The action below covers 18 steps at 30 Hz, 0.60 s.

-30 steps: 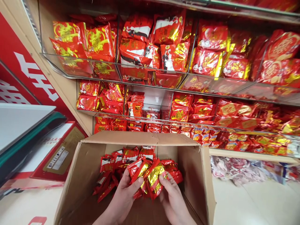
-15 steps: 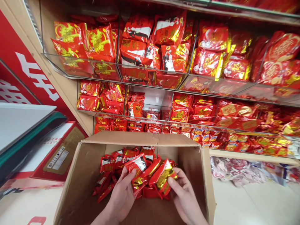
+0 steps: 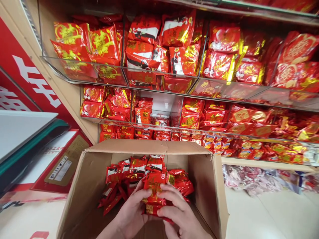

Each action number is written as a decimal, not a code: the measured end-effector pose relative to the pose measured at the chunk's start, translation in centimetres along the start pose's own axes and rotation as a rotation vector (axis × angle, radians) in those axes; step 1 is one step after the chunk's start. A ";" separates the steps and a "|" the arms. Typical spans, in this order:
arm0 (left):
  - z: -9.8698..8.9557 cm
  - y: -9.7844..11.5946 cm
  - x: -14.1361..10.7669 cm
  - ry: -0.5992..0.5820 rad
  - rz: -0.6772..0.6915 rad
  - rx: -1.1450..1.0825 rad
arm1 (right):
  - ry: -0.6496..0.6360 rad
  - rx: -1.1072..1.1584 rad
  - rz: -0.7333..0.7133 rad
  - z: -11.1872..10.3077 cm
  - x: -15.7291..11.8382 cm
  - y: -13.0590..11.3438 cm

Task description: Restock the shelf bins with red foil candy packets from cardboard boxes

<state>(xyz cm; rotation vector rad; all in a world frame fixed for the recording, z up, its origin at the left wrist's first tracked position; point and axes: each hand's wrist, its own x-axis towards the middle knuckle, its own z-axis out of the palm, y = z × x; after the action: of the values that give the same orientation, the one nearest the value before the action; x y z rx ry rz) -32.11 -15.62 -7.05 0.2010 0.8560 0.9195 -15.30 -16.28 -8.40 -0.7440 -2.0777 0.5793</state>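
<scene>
Red and gold candy packets are held in a small stack between my two hands, over an open cardboard box. My left hand grips the stack from the left, thumb on its front. My right hand wraps its fingers over the right side and lower edge. More red packets lie in the box behind and left of my hands, and others lie just to the right.
Shelves with clear front guards hold rows of red packets behind the box. Stacked folders and trays stand at the left. Clear plastic bags lie on the floor at the right, under the lowest shelf.
My hands have come together, and the packets they held apart are now gathered into one stack. My right hand has moved left and covers the packets' right side.
</scene>
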 end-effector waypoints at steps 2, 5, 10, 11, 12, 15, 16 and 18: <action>-0.1 -0.3 0.1 0.010 0.032 -0.004 | 0.109 0.126 0.011 0.1 -0.1 -0.1; 0.1 -0.3 0.1 0.016 0.090 0.031 | 0.331 0.221 0.071 0.9 -0.5 0.0; 0.5 -0.4 0.2 -0.005 0.338 0.151 | 0.534 0.466 0.597 2.5 -0.5 0.4; 0.5 -0.7 0.3 -0.023 0.388 0.185 | 0.505 0.579 0.687 2.8 -0.4 0.6; 0.4 -1.0 0.5 -0.048 0.419 0.205 | 0.472 0.681 0.753 3.0 -0.2 0.8; -0.2 -1.8 1.2 -0.110 0.420 0.123 | 0.420 0.867 0.847 3.5 0.1 1.6; -0.5 -1.8 1.4 -0.111 0.402 0.069 | 0.427 0.897 0.858 3.5 0.2 1.9; -1.1 -1.5 1.5 -0.058 0.347 -0.015 | 0.475 0.945 0.872 3.4 0.1 2.5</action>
<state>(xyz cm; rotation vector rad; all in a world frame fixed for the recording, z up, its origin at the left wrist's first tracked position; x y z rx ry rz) -31.45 -15.59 -9.39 0.3695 0.7729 1.2373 -17.40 -14.87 -11.71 -1.0256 -0.7830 1.5273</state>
